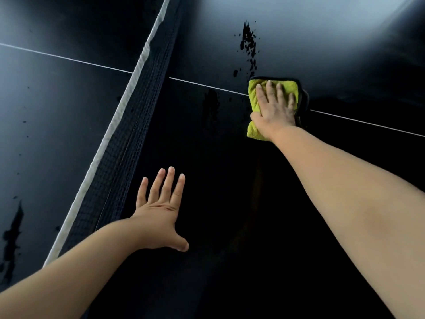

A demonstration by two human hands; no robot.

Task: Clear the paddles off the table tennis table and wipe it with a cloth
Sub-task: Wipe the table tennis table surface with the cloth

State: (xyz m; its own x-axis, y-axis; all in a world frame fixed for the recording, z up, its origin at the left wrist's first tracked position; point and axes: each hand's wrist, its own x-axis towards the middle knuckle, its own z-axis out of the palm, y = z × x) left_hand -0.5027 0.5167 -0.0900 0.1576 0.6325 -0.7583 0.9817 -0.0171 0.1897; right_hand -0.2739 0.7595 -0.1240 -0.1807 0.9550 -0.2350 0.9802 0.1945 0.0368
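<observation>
The dark table tennis table [230, 203] fills the view, a pale sheen of light [345, 24] washing its far right, the white-banded net [135, 125] slanting across at left, a thin white line [57, 56] crossing, black splotches [249, 44] scattered.
</observation>
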